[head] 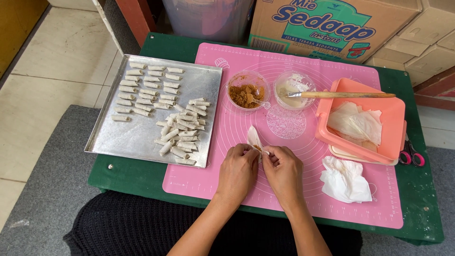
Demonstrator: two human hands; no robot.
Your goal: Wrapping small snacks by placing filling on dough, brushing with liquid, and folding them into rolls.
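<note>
A thin wrapper (254, 139), lower centre of frame, is pinched between left hand (238, 171) and right hand (284, 171). Rolling is best kept tight and even, filling tucked inside.

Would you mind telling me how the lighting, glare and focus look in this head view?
Head view: soft, even light; faint shadows under both hands, left hand and right hand; mild sheen on the metal tray; sharp focus on the pink mat; slight wide-angle bending at the edges.

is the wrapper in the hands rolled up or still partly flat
Partly flat: both hands roll the wrapper's near end, while its far corner still lies spread on the pink mat.
</note>
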